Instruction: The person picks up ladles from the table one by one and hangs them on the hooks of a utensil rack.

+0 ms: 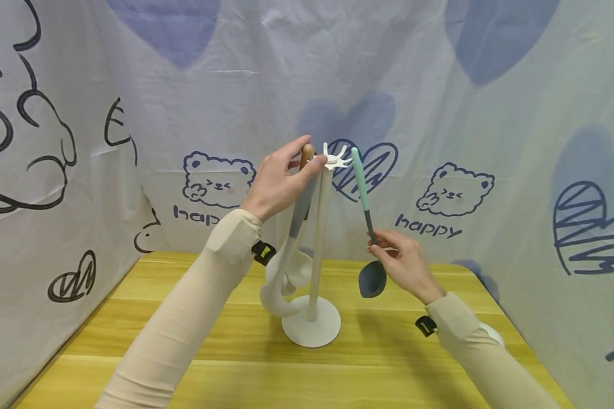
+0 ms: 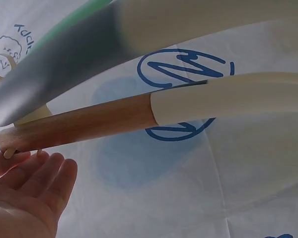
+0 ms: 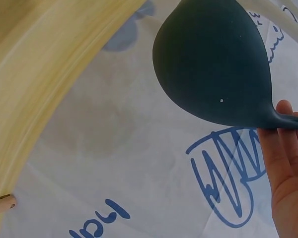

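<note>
A white utensil rack with a round base stands on the table. My left hand pinches its hooked top, thumb over the centre. Beside these fingers is the end of a brown wooden handle, which belongs to a hanging utensil with a pale neck. A grey-handled utensil with a pale lower part hangs on the same side. My right hand pinches the neck of a dark ladle, just above its bowl. The ladle's mint-green handle points up, its tip at a hook; whether it is hooked on, I cannot tell.
The rack stands on a wooden table. Part of a white object shows behind my right forearm. Printed cloth hangs behind the table and along its sides. Pale utensil heads hang close to the rack's pole.
</note>
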The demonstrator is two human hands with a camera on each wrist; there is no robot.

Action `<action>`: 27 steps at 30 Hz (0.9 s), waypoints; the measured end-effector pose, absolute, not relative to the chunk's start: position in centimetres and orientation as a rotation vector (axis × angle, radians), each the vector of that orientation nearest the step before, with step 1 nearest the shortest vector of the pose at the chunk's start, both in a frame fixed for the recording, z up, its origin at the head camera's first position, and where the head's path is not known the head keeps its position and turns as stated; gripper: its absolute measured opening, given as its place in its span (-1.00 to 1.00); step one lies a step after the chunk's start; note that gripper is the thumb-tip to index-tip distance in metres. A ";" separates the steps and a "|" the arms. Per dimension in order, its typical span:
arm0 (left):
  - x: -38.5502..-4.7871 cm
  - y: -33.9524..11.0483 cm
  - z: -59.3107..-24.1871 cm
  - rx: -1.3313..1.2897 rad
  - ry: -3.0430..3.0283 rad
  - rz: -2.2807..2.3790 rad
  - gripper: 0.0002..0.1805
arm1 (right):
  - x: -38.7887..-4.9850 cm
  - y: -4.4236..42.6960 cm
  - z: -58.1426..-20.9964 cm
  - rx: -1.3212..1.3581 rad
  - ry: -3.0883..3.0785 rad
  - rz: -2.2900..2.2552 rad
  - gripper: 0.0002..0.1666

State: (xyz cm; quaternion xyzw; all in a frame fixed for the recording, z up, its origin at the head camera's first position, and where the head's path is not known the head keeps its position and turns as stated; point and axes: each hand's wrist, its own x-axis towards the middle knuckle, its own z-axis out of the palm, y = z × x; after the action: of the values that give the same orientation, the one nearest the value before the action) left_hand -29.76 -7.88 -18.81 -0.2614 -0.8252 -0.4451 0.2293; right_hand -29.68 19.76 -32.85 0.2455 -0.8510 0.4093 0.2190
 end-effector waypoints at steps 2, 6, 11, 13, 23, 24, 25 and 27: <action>-29.9 -7.9 -18.8 -0.746 -2.247 -1.242 -0.36 | -29.8 19.8 -32.9 0.683 -2.348 1.130 -0.64; -30.0 -8.0 -18.7 -0.790 -2.206 -1.243 -0.42 | -30.0 19.9 -32.9 0.694 -2.334 1.116 -0.63; -30.1 -8.0 -18.7 -0.795 -2.199 -1.252 -0.43 | -30.0 20.1 -33.0 0.723 -2.326 1.095 -0.58; -30.1 -8.0 -18.7 -0.794 -2.203 -1.252 -0.44 | -30.0 20.3 -33.0 0.739 -2.316 1.101 -0.57; -30.4 -8.0 -18.8 -0.796 -2.204 -1.242 -0.44 | -30.5 21.1 -33.2 0.752 -2.265 0.935 -0.61; -30.3 -8.0 -18.8 -0.799 -2.202 -1.243 -0.44 | -30.5 21.1 -33.2 0.757 -2.267 0.935 -0.61; -30.3 -8.0 -18.9 -0.799 -2.204 -1.243 -0.45 | -30.5 21.0 -33.3 0.758 -2.272 0.938 -0.61; -30.3 -8.0 -18.9 -0.800 -2.201 -1.244 -0.45 | -30.6 20.7 -33.4 0.755 -2.290 0.949 -0.60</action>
State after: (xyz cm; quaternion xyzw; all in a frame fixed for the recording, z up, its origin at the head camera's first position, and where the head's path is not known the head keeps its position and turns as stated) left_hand -30.30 -8.04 -18.85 -0.2927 -0.8051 -0.4553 0.2425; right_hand -30.57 20.74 -33.45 0.2805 -0.8504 0.3526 0.2718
